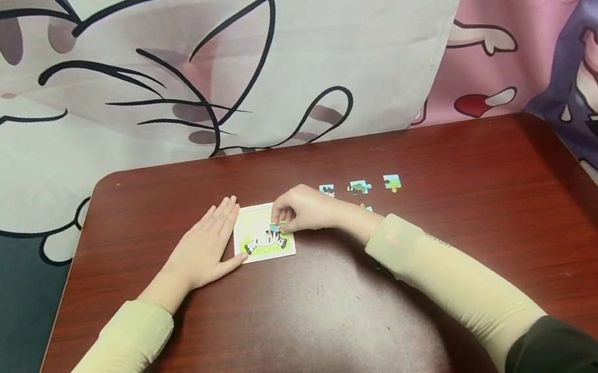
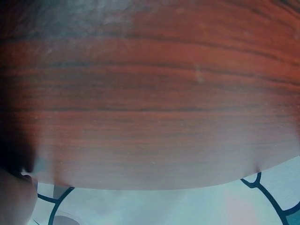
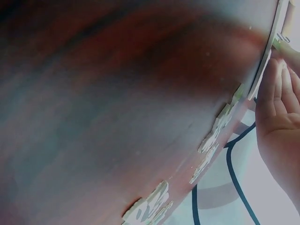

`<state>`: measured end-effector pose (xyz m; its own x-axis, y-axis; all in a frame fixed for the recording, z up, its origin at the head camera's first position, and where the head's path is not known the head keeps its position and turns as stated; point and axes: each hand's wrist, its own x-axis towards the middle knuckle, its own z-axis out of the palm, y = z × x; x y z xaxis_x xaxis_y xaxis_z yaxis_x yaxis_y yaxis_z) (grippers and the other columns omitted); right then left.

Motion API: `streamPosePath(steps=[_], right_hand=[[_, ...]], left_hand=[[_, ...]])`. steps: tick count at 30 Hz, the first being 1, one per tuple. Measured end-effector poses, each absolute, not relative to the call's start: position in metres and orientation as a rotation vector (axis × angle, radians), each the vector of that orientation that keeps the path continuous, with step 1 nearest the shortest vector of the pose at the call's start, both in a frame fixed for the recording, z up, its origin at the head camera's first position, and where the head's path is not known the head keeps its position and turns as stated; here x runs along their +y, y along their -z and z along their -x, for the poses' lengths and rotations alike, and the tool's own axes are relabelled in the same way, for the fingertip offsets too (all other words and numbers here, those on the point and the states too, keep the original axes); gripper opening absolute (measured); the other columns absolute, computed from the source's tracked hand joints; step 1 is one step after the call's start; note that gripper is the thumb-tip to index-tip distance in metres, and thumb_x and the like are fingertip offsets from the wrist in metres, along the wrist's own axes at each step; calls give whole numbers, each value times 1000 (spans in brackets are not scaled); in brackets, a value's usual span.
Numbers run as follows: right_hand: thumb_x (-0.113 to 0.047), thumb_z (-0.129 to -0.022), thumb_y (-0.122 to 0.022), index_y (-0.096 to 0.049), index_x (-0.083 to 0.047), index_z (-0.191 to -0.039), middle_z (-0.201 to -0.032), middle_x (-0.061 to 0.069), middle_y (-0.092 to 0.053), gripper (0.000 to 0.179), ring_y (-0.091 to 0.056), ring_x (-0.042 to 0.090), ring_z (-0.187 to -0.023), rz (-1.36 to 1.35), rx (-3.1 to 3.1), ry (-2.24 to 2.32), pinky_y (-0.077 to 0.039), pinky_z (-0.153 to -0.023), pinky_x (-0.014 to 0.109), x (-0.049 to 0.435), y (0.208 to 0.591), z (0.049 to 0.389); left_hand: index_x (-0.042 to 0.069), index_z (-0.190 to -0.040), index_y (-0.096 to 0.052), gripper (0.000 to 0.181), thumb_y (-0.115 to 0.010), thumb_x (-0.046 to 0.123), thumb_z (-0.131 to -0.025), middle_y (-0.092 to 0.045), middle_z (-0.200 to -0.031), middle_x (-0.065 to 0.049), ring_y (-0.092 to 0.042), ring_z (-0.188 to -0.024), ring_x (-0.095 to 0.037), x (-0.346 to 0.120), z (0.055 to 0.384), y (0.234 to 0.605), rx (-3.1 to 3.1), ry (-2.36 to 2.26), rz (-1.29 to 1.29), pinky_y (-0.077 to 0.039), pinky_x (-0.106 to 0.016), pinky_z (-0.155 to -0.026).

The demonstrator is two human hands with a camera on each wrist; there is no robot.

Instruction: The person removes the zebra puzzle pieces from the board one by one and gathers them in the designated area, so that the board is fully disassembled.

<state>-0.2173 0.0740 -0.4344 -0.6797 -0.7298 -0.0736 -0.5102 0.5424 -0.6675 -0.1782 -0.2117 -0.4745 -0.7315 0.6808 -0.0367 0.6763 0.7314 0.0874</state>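
Puzzle board [image 1: 251, 221] lies between the two hands, flat on the reddish-brown table [image 1: 326, 347], with its left edge alongside the left hand [image 1: 205, 248] and its right part beneath the fingers of the right hand [image 1: 308, 208]. The left hand is laid out flat with straight fingers pointing away from the person; its fingertips reach just past the board's far left corner, and its thumb touches the near left corner. The right hand pinches a small blue and green piece [image 1: 274, 227] between thumb and fingers, over the board's right half; whether that piece touches the board cannot be told. Just nearer the person than the pinching fingers, a zebra picture [image 1: 267, 242] on green shows on the board.

Beyond the right wrist, well apart from the left hand, three loose pieces form a row: a zebra-patterned piece [image 1: 326, 190] nearest the right hand, a blue and green middle piece [image 1: 360, 187], and an end piece [image 1: 392, 182] farthest off. Another piece [image 1: 366, 208] peeks out beside the right wrist, mostly hidden by it. Past both hands, behind the table, hangs a white cloth [image 1: 366, 17] with a cat drawing.
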Motion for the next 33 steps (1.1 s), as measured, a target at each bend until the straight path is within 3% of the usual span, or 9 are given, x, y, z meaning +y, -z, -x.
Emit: streamPosePath(steps=[17,33], right_hand=[[-10,-92,-83,-77,-7,-101,-91,4,-78,11,-72,12,-85,948,2435,985,-60,-80,20,80,434,219],[-5,-89,-83,-78,-6,-98,-88,6,-78,11,-71,13,-82,788,2462,1089,-62,-79,25,120,420,216]], left_hand=[[-6,-166,-20,100,-57,60,-101,-17,-177,-22,-19,-166,-36,-212,179,476,2859,-109,-1117,-23,-51,-136],[-6,-166,-21,99,-57,59,-101,-16,-177,-23,-18,-166,-36,-213,179,477,2865,-106,-1126,-21,-51,-136]])
